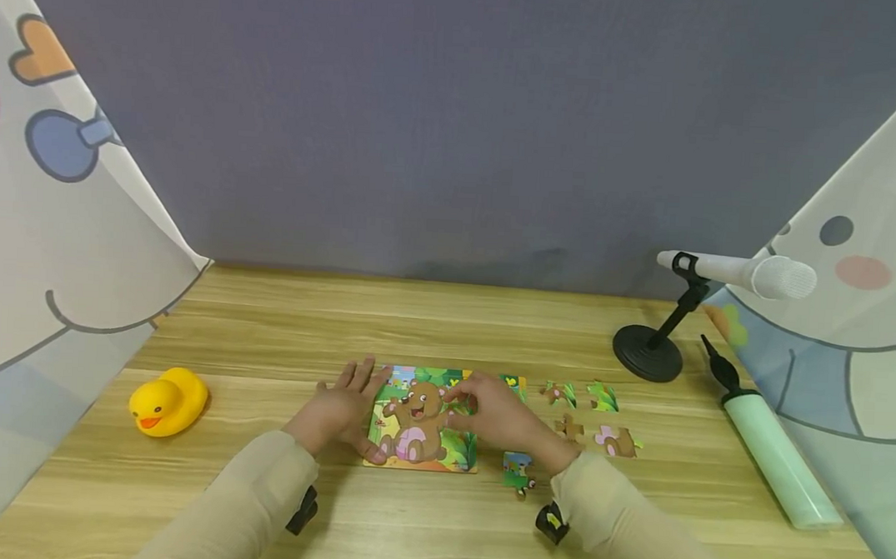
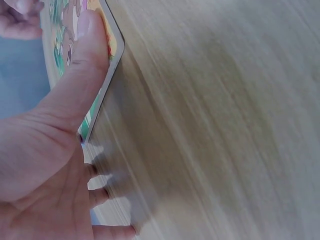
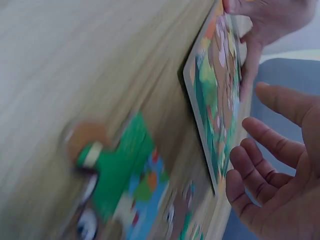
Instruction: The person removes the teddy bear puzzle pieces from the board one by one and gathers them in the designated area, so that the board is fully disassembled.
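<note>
A bear picture puzzle board (image 1: 415, 428) lies flat on the wooden table in the head view. My left hand (image 1: 348, 408) spreads at its left side, the thumb resting on the lower left corner. In the left wrist view that thumb (image 2: 85, 70) lies along the printed face, and the other fingers touch the table. Over the board's right part is my right hand (image 1: 498, 411), covering some of the picture. Its fingers (image 3: 280, 150) are loosely bent with nothing between them in the right wrist view. A loose puzzle piece (image 1: 517, 470) lies below the right hand.
Several more pieces lie right of the board, among them a green one (image 1: 603, 395) and a brown-pink one (image 1: 618, 441). A yellow rubber duck (image 1: 168, 402) sits at left. A microphone on a black stand (image 1: 648, 352) and a pale green air pump (image 1: 781, 461) are at right.
</note>
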`<action>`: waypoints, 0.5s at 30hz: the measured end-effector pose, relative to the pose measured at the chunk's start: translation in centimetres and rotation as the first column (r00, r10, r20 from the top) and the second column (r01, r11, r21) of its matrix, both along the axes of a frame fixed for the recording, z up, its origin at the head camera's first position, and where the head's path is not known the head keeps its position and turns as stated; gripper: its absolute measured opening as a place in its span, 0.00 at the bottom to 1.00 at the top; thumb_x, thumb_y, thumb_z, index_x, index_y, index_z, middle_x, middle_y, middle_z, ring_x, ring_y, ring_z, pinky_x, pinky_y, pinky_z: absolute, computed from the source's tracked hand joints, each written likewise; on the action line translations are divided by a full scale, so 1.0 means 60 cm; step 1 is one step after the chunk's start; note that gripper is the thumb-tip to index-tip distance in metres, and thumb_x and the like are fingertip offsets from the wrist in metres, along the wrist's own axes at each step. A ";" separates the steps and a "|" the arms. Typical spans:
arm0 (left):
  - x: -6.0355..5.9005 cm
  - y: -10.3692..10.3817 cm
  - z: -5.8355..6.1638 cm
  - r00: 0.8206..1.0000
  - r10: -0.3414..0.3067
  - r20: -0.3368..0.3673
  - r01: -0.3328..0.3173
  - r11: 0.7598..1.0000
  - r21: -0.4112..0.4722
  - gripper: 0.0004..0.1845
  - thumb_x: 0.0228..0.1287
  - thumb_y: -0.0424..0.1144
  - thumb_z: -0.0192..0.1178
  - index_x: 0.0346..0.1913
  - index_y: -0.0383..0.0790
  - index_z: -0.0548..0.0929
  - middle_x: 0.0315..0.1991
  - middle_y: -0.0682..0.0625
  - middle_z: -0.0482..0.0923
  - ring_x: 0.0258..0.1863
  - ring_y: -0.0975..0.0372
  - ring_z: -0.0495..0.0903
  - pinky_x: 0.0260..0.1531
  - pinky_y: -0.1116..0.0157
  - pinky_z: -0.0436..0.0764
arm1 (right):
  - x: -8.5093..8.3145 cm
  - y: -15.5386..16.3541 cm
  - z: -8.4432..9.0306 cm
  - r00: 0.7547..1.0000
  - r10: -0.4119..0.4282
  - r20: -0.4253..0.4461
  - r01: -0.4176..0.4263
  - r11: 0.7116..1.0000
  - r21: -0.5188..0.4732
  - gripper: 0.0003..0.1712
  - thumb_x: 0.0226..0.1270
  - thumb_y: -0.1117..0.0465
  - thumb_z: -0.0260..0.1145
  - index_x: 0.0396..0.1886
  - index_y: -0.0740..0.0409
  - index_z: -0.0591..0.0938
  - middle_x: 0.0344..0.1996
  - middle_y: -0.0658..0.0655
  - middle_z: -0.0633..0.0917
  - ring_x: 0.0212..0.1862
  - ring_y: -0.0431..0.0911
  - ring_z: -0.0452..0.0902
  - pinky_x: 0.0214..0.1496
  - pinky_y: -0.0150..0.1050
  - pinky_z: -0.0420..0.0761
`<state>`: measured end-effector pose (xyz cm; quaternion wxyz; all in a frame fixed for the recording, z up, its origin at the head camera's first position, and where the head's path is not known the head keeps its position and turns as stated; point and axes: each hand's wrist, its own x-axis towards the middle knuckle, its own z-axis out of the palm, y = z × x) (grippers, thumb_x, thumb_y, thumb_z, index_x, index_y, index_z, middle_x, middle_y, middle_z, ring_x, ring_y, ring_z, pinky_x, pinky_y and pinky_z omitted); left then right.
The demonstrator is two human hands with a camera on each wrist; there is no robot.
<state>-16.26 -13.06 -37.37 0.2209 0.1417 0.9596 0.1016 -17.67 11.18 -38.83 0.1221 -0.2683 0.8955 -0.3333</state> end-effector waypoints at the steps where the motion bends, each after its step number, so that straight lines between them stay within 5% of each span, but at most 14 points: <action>1: 0.000 0.000 0.000 1.000 -0.003 -0.003 0.003 1.000 0.000 0.68 0.27 0.62 0.69 0.71 0.41 0.40 0.70 0.36 0.31 0.67 0.41 0.35 0.55 0.34 0.47 | -0.001 -0.007 -0.002 1.000 0.002 0.001 -0.002 1.000 0.005 0.16 0.56 0.52 0.67 0.43 0.53 0.82 0.33 0.53 0.75 0.32 0.43 0.67 0.32 0.36 0.71; 15: -0.002 0.001 0.002 1.000 -0.012 0.009 0.012 0.999 -0.036 0.69 0.27 0.64 0.68 0.71 0.41 0.39 0.70 0.36 0.30 0.67 0.41 0.36 0.55 0.34 0.49 | -0.008 -0.090 -0.005 0.982 0.055 -0.181 -0.008 0.968 0.250 0.19 0.50 0.47 0.70 0.41 0.49 0.84 0.29 0.47 0.73 0.29 0.38 0.64 0.26 0.29 0.69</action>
